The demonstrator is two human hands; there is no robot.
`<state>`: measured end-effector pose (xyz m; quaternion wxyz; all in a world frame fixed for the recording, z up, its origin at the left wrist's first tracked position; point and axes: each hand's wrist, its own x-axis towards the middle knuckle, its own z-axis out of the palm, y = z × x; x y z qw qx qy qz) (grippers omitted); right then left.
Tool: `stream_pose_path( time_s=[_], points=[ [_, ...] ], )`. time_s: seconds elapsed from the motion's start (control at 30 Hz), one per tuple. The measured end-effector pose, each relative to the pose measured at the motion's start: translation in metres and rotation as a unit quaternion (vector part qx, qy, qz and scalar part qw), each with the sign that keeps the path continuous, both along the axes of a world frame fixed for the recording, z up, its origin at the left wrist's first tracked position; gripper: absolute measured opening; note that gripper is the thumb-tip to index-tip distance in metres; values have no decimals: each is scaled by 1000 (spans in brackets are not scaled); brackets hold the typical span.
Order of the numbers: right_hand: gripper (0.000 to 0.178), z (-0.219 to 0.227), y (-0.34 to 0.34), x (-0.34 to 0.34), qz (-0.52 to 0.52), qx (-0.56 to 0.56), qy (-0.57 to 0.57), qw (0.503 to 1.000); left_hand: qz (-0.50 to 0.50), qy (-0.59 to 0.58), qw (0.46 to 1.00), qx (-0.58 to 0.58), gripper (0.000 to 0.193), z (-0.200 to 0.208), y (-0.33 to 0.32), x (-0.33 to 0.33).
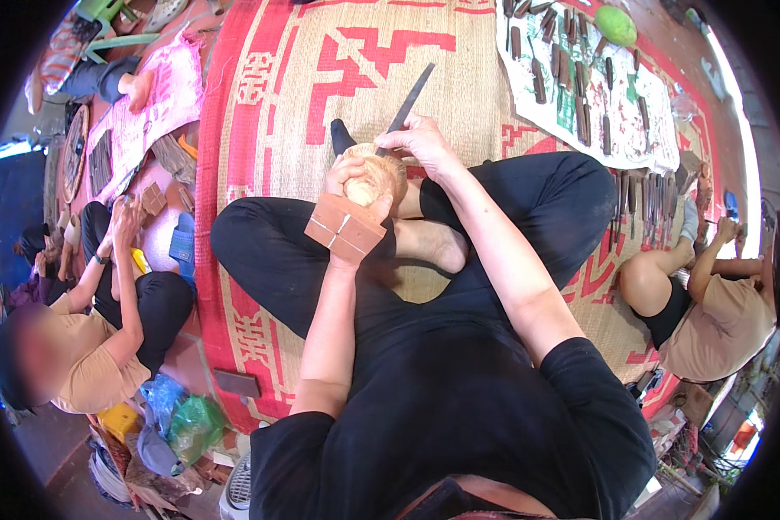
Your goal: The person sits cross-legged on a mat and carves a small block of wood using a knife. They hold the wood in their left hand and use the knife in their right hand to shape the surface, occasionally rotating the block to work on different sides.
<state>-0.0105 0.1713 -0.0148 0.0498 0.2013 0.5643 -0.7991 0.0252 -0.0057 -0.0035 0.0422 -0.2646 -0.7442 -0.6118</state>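
My left hand [340, 176] is wrapped round a pale, rounded wood carving [371, 186] held above my crossed legs. A square reddish-brown block [345, 227] with a light cross on its face lies over my left wrist, at the near end of the carving; whether the two are joined I cannot tell. In my right hand [419, 145] is a long, flat, dark file [414, 97], pinched between thumb and fingers. Its free end points up and away to the right, while its lower end meets the far side of the carving.
A patterned red and straw mat [459, 87] lies beneath me. Rows of wooden-handled tools [583, 82] rest on a white cloth [529, 95] at far right, with a green fruit [615, 25] beside them. People sit working left [104, 347] and right [719, 321].
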Motion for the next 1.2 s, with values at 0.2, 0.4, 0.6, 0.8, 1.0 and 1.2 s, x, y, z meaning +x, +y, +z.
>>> stream_pose_path(
  time_s=[0.2,0.4,0.6,0.8,1.0,1.2],
  points=[
    [7,-10,19,-6,-67,28,-20,997,0,28,1000,-7,47,5,3,0],
    [12,-1,0,0,20,-2,-7,1000,-3,29,1000,-9,47,2,2,0],
    [10,-8,0,-11,-33,36,-24,999,11,22,999,-24,49,4,3,1],
    [12,3,7,-8,-21,9,2,1000,5,55,998,-35,47,5,4,1],
    [16,-2,-2,-5,38,45,-34,998,11,46,999,-24,46,4,6,2],
    [8,-9,11,-17,-67,11,-21,997,1,73,997,-38,46,6,3,2]
  ],
)
